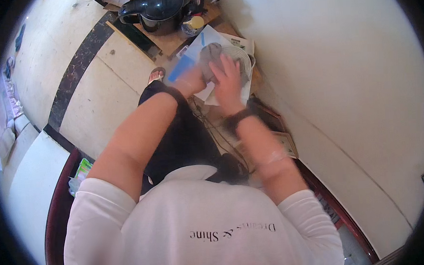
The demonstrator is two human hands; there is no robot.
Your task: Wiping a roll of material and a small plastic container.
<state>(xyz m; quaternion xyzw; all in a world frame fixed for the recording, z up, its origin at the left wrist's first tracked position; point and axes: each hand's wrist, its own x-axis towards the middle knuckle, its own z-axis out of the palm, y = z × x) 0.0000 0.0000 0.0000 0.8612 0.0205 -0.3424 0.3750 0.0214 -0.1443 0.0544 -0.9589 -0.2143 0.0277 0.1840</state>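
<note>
at the left, the kettle (157, 9) was black, rounded and glossy, and it stood on the brown wooden table (168, 43). next came a flat blue piece (181, 69) with straight edges, along the side of a white sheet (210, 34) which looked smooth. the left hand (192, 80) was blurred at the lower left of the grey mass (212, 53); i could not tell whether it grasped this mass or only touched it. the grey mass was over the sheet, by the two hands; it looked soft and uneven, perhaps clay or cloth, but the blur did not let me decide. the right hand (227, 75) had its fingers spread over the right side of the mass, not clenched. farthest right was a pale coil (246, 60), round, with fine rings one inside another, partly behind this hand. in my judgement, the step in hand was two-handed handling of the mass, and the next move called for a light, even touch near the rings.
</note>
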